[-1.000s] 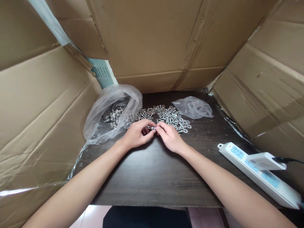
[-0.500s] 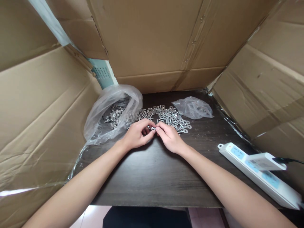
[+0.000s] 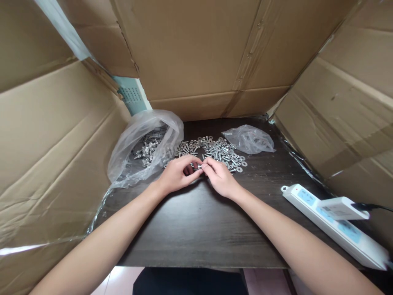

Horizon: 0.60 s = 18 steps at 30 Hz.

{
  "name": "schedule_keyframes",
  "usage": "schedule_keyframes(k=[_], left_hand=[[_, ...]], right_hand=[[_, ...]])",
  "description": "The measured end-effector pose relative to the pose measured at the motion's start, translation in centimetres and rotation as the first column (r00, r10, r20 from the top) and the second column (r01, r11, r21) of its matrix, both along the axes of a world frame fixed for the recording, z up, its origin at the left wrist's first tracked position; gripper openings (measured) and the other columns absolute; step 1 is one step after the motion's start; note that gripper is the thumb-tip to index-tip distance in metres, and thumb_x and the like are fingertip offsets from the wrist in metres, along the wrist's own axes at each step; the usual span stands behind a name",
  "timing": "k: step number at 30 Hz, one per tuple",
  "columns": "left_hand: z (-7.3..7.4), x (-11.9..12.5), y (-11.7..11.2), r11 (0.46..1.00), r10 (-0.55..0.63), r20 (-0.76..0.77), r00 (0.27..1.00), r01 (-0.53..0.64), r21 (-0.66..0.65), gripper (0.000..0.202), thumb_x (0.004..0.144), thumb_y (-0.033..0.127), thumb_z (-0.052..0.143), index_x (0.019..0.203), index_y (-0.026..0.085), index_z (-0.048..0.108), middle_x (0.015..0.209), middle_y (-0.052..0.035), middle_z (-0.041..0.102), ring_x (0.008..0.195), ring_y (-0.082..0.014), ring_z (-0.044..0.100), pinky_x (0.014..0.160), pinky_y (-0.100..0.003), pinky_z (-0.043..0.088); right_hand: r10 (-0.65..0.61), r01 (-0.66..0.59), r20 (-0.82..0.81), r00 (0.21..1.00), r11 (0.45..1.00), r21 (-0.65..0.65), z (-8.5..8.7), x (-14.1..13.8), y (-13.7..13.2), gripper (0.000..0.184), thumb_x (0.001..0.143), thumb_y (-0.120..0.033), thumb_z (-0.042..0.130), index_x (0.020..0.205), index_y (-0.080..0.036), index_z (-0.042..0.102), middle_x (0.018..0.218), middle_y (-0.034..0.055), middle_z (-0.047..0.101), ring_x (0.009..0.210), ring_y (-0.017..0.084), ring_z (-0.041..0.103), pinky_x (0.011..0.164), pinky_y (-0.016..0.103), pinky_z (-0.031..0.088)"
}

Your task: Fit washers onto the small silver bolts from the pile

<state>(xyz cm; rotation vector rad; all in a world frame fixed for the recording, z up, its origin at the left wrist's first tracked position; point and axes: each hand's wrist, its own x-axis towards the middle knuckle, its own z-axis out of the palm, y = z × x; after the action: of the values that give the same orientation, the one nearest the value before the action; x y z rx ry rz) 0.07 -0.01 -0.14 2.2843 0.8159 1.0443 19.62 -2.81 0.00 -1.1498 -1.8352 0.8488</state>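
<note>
Fingertip to fingertip, my left hand (image 3: 180, 174) and my right hand (image 3: 219, 176) meet just above the dark table. Between them is a small silver bolt (image 3: 199, 166), pinched by both hands and mostly covered by the fingers. Whether a nut or washer sits on it is too small to tell. Right behind the hands lies a loose pile of silver bolts, nuts and washers (image 3: 219, 150). Left of the pile, an open clear plastic bag (image 3: 123, 151) holds more metal fasteners (image 3: 149, 150).
A smaller plastic bag (image 3: 250, 139) with some metal parts lies behind the pile at right. A white power strip (image 3: 331, 229) with a plugged-in adapter (image 3: 340, 208) runs along the right side. Cardboard walls (image 3: 196, 53) enclose the dark table (image 3: 196, 233) on three sides.
Both hands stay almost in place, with the fingertips shifted very slightly around the bolt. The pile and bags look unchanged.
</note>
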Motion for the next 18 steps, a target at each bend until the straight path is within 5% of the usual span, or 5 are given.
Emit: schedule_keyframes(k=[12,18], left_hand=[[-0.04,-0.01,-0.05,0.999,-0.009,0.031,0.999,0.008,0.043,0.013,0.094,0.023,0.066,0.105,0.017,0.069,0.084,-0.0014,0.069,0.065,-0.0111,0.063,0.061,-0.021,0.053],[0.01,-0.01,0.02,0.999,0.005,0.024,1.0,-0.006,0.035,0.014,0.094,0.022,0.066,0.106,0.017,0.07,0.085,-0.0017,0.069,0.066,-0.0112,0.062,0.061,-0.021,0.053]], right_hand=[[-0.013,0.014,0.015,1.0,1.0,-0.014,0.05,-0.1,0.01,0.039,0.103,-0.041,0.04,0.07,-0.021,0.044,0.065,-0.0005,0.05,0.062,0.017,0.047,0.062,0.031,0.033],[-0.009,0.009,-0.014,1.0,1.0,-0.019,0.27,-0.01,-0.01,0.025,0.1,-0.036,0.045,0.082,-0.021,0.055,0.074,0.0006,0.058,0.07,0.019,0.053,0.069,0.031,0.039]])
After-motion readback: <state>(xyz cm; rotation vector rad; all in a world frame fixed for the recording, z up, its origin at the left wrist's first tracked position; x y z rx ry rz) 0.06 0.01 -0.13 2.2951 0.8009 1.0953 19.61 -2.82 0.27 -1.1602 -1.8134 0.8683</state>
